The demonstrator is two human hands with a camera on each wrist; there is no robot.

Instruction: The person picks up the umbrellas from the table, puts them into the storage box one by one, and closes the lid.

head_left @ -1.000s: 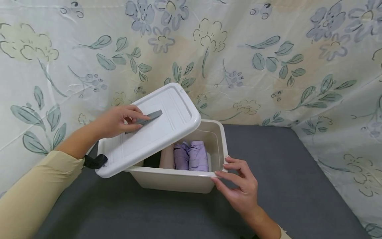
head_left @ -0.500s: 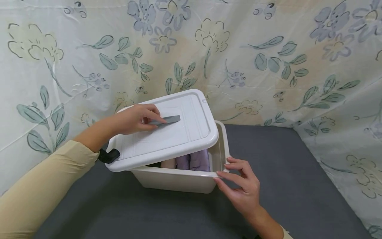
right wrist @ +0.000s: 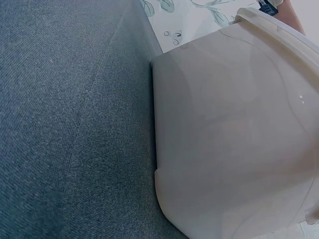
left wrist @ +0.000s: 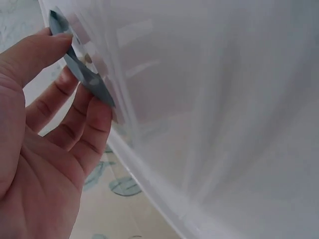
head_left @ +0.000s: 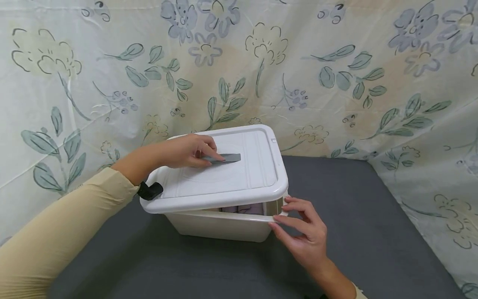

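Note:
A white lid point(head_left: 224, 180) lies tilted over a cream plastic storage box point(head_left: 220, 226), its right front edge raised above the rim. My left hand point(head_left: 188, 150) pinches the grey handle point(head_left: 232, 158) on top of the lid. In the left wrist view, thumb and fingers close round that handle point(left wrist: 89, 77) from both sides. At the box's front right corner, my right hand point(head_left: 304, 230) grips the rim between thumb and fingers. Through the narrow gap, rolled purple cloths point(head_left: 250, 209) show inside; the other contents are mostly hidden by the lid.
The box stands on a dark grey cloth surface point(head_left: 354, 216). Behind it hangs a floral curtain point(head_left: 284, 83), which also runs along the right side. A black strap point(head_left: 150, 191) on the left wrist hangs over the lid's left end.
My left hand has brought the lid right and down over the box, levelling it and covering most of the rolled cloths. My right hand stays on the corner.

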